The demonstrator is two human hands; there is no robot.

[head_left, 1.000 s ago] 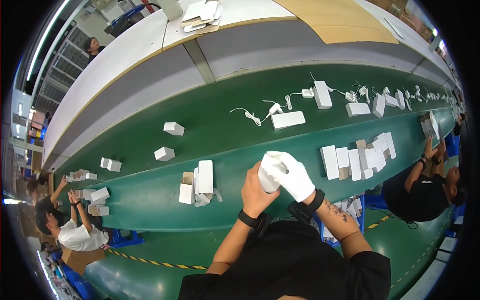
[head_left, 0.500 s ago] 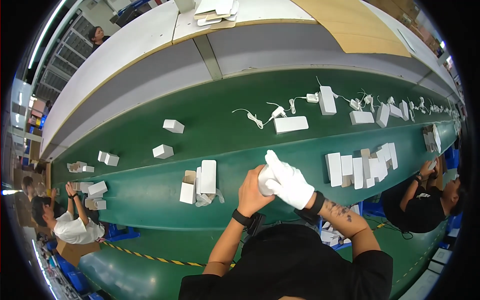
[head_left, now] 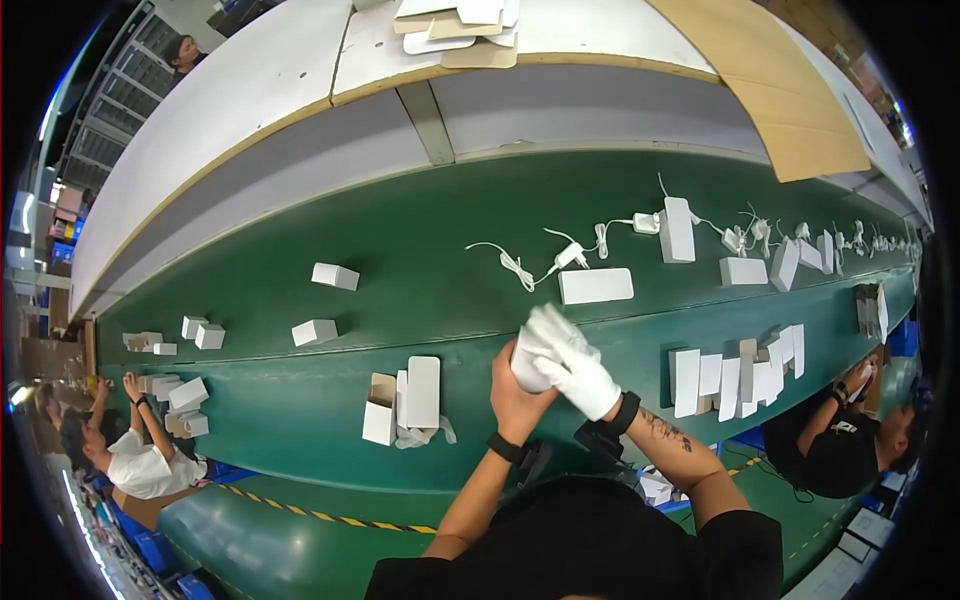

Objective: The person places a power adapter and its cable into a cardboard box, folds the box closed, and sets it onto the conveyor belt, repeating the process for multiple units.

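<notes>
In front of my chest, my bare left hand (head_left: 518, 402) is wrapped round a smooth white object (head_left: 526, 368) whose kind I cannot make out. My right hand (head_left: 574, 366), in a white glove, is closed over the object's right side, its fingertips slightly blurred. Much of the object is hidden between the hands. Left of them on the green bench stand an open white box (head_left: 379, 410) and a taller white box (head_left: 424, 390), with crumpled clear plastic (head_left: 420, 436) beside them. A group of upright white boxes (head_left: 722, 385) stands to the right.
On the green belt (head_left: 430, 270) behind lie white chargers with cables (head_left: 571, 255), a flat white box (head_left: 597, 286) and small white boxes (head_left: 336, 276). A shelf (head_left: 590, 35) holding cardboard (head_left: 770, 95) runs above. People sit at left (head_left: 150, 455) and right (head_left: 835, 450).
The view has tilted, so the bench and its boxes sit lower in the picture. My gloved right fingers have shifted slightly over the white object, which stays in my left hand.
</notes>
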